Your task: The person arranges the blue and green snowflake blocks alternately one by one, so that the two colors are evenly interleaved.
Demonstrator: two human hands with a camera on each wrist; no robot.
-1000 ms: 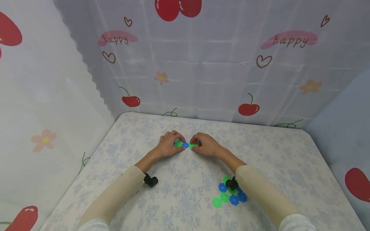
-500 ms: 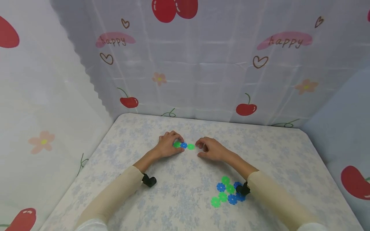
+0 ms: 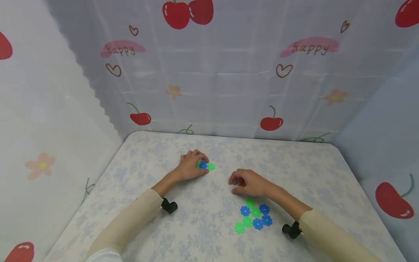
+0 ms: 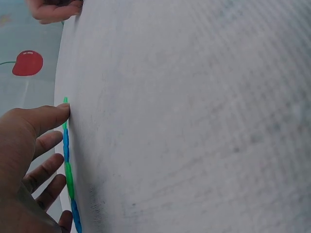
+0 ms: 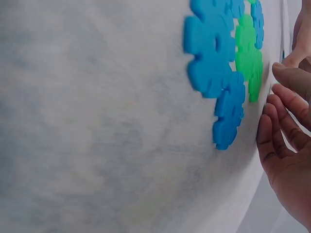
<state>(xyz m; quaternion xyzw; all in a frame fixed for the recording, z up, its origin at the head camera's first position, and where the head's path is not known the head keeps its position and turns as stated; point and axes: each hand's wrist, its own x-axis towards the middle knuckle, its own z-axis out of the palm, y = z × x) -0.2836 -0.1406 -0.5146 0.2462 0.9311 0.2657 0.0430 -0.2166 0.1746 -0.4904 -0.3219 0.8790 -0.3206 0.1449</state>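
In the left wrist view, a row of flat toothed plastic discs, green (image 4: 69, 182) and blue (image 4: 66, 143), lies along the tabletop by my left hand (image 3: 191, 164). Its thumb and fingers are loosely spread about the row, the thumb tip at the end green disc (image 3: 211, 167). Part of the row is hidden under the hand. My right hand (image 3: 250, 182) hovers over the table just beyond a loose pile of similar green (image 3: 247, 221) and blue (image 3: 258, 224) snowflake discs. Its fingers are relaxed and bent, with nothing between them.
The table (image 3: 183, 225) has a pale blue-grey patterned cover. Behind it hangs a curtain (image 3: 222, 91) with printed cherries, and more of the same cloth stands at both sides. Black wrist cameras (image 3: 169, 206) are strapped to both forearms.
My right hand has let go of the green disc at the row's end and drawn back toward the pile. The left hand has shifted slightly right along the row. The view has turned right.
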